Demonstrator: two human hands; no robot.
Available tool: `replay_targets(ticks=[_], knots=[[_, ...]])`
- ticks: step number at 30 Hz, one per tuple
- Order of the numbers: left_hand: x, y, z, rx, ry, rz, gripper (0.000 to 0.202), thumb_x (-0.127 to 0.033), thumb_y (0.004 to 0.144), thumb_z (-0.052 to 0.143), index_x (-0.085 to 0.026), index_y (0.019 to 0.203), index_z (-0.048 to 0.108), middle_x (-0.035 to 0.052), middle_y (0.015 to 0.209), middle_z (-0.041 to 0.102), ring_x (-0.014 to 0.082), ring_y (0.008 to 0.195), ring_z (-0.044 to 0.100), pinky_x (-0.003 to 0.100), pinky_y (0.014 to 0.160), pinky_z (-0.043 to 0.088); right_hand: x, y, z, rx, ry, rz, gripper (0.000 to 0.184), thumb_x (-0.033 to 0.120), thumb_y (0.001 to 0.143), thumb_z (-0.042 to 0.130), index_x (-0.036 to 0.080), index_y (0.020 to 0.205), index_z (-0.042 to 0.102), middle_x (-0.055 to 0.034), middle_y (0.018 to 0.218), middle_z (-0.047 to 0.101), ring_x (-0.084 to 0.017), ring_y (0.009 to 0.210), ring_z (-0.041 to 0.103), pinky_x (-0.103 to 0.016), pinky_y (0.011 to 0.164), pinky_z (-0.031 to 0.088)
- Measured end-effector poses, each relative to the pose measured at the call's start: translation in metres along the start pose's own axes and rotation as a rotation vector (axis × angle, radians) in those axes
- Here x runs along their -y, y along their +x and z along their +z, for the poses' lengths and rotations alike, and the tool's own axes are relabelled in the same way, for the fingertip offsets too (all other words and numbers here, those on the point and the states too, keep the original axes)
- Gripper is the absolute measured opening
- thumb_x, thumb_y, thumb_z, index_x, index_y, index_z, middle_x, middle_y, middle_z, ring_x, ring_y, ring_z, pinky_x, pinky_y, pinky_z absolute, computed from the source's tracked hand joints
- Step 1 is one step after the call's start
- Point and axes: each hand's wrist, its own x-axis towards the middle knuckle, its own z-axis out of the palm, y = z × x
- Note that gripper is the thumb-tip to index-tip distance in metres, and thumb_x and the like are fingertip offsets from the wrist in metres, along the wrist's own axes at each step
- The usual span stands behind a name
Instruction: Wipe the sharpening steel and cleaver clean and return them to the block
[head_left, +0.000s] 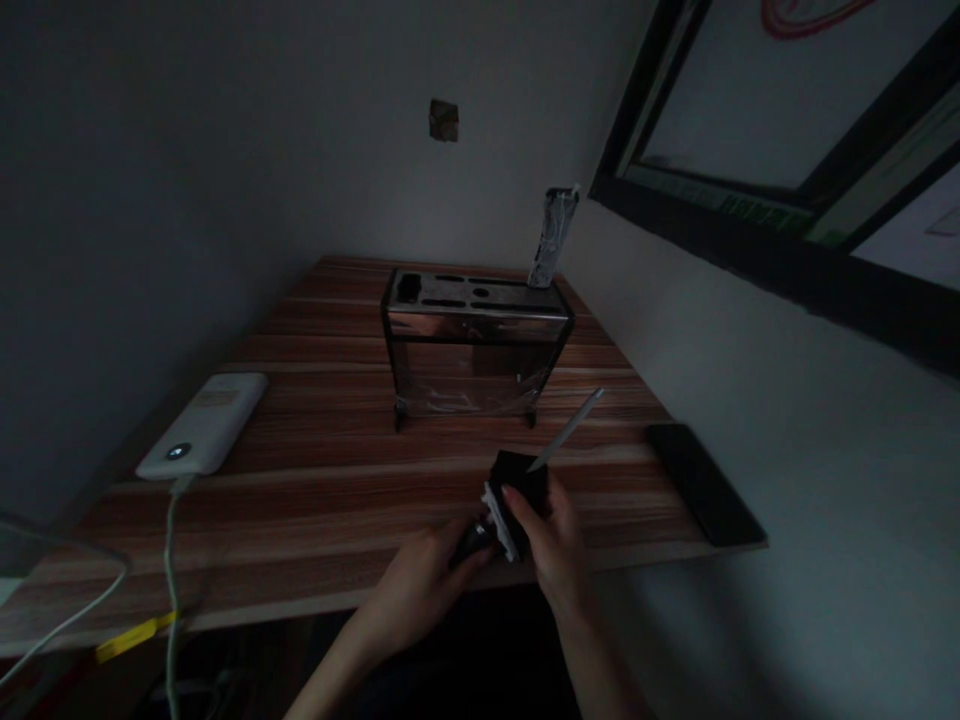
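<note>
The left hand [420,575] grips a dark handle [471,543]; the right hand [559,545] holds a black piece [517,475], near a box [480,328] on the bench [337,490].

No words, brands or numbers can be read. At left, the white power bank [238,402] bears a beige label [215,398] whose print is too blurred, and a round dark spot [178,452] with a pale, unclear sign. At upper right, red curved lines [789,33] and green marks [765,210] form no legible lettering.

Held near the worktop's [322,520] front edge: black block [516,470], white-sided; grey blade [568,430] slanting out, dark handle [472,541] opposite.
</note>
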Motion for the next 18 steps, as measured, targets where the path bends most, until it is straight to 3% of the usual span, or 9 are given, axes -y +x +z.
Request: replay_targets(ticks=[7,12,18], knots=[[-0.002,-0.002,-0.001,-0.001,0.088,-0.04,0.023,-0.036,0.092,0.042,-0.019,0.095,0.057,0.0037,0.087,0.068,0.0185,0.079,0.063,0.025,0.07,0.044,0.018,0.023,-0.007,-0.028,0.062,0.021,0.028,0.038,0.068,0.076,0.017,0.084,0.068,-0.0041,0.071,0.074,-0.014,0.047,0.063,-0.02,0.035,0.046],[-0.001,-0.001,0.0,0.001,0.113,-0.038,0.022,-0.036,0.092,0.042,-0.02,0.095,0.057,0.003,0.084,0.067,0.0182,0.077,0.063,0.025,0.068,0.042,0.033,0.044,-0.016,-0.097,0.082,-0.012,0.03,0.039,0.066,0.076,0.016,0.083,0.068,-0.0024,0.065,0.072,-0.012,0.043,0.06,-0.018,0.033,0.043],[-0.001,-0.001,-0.001,-0.004,0.108,-0.035,0.021,-0.035,0.091,0.044,-0.02,0.099,0.058,0.0039,0.092,0.068,0.0206,0.086,0.063,0.027,0.073,0.042,0.043,0.072,-0.031,-0.22,0.161,-0.072,0.03,0.035,0.059,0.08,0.017,0.081,0.07,-0.0011,0.069,0.073,-0.014,0.054,0.067,-0.02,0.043,0.051]])
